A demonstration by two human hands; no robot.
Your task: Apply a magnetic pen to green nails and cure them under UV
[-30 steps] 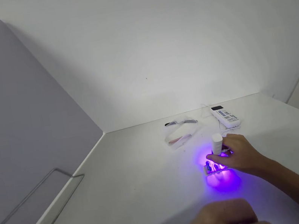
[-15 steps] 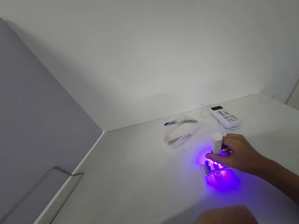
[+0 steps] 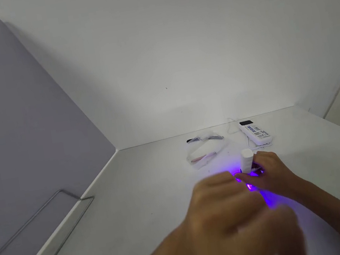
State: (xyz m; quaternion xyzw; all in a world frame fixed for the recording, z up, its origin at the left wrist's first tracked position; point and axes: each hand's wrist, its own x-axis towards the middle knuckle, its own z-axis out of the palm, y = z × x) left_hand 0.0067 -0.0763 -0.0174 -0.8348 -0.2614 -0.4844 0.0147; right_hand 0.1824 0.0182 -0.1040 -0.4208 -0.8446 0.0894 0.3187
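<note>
Stretching under the curled left hand (image 3: 234,221) is a white worktop (image 3: 126,200); whether that hand holds anything, I cannot tell. Beyond the right hand (image 3: 272,173) lies a white, rectangular, dark-ended device (image 3: 257,133); that hand pinches an upright, white, block-shaped lamp (image 3: 246,161) above violet light (image 3: 269,200).

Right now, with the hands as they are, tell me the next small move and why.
I'd probably ease the left hand aside first. It seems to hang between the camera and the purple glow by the white lamp in the right hand, hiding much of the lit spot, so whatever lies there cannot be checked.
</note>
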